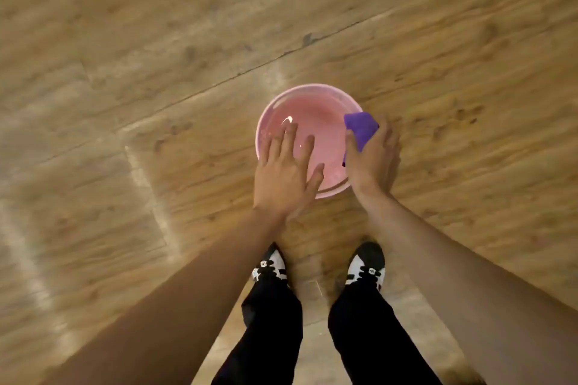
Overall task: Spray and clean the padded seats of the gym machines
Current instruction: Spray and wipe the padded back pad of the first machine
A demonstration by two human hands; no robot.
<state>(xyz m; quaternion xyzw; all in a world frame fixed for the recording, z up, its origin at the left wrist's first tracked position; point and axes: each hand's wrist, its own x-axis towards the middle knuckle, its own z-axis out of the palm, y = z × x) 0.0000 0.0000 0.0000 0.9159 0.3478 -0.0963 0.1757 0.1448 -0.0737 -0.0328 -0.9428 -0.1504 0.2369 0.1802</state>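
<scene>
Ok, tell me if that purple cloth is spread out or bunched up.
Bunched up. The right hand grips the purple cloth at the rim of the pink basin; only a wadded end shows.

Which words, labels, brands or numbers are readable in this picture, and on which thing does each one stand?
No text can be read in this picture.
Small dark marks on the laces of the left shoe and the right shoe: too blurred to read.
Pink bucket, purple cloth, wooden floor: no writing shows.
</scene>
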